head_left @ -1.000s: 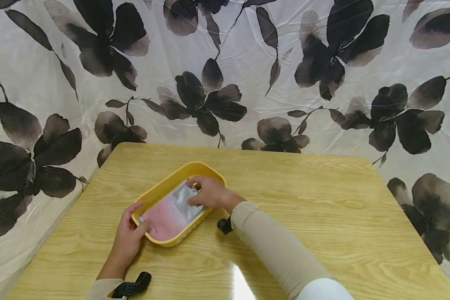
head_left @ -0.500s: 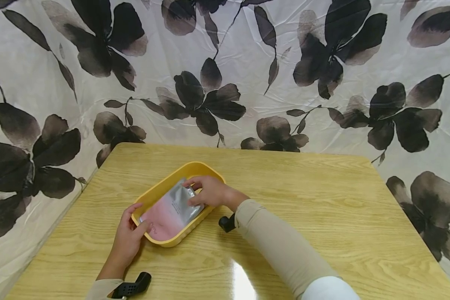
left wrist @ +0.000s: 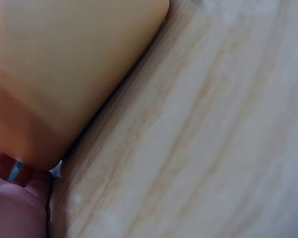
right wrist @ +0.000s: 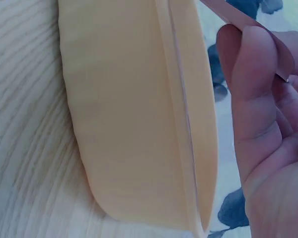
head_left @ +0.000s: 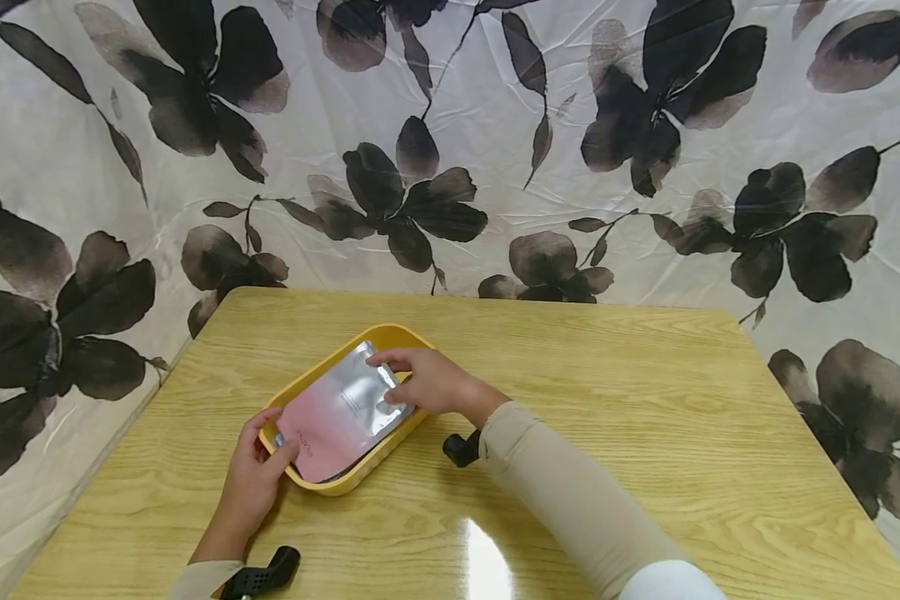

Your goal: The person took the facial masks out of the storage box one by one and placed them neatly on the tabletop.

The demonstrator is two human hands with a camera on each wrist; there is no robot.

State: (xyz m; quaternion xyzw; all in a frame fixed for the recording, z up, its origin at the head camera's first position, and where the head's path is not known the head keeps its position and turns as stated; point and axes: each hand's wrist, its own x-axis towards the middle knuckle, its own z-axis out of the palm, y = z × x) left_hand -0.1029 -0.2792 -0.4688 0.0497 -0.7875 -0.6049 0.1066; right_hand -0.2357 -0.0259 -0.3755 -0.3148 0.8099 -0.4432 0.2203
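Note:
A yellow plastic basket (head_left: 375, 462) sits at a slant on the table, left of the middle. My left hand (head_left: 251, 479) grips its near left end, with the thumb over the rim and the fingers round the outer wall. In the left wrist view, the fingers (left wrist: 32, 186) reach behind the basket's corner. My right hand (head_left: 438, 383) pinches the silver end of a flat pink-and-silver foil packet (head_left: 337, 417) over the basket. The right wrist view shows the thumb (right wrist: 258, 59) pressing the packet's edge (right wrist: 243, 17) above the rim. Beneath the packet, a dark edge and a bluish bit show; the rest is hidden.
The wooden table (head_left: 607, 400) stretches out to the right of the basket. A cloth with dark flowers (head_left: 420, 200) hangs behind it and at both sides. Each wrist wears a black camera mount, such as the left one (head_left: 266, 575).
The packet has risen toward the rim, lying flatter, and a dark edge now shows beneath it. My right hand has shifted slightly right; my left hand stays on the basket.

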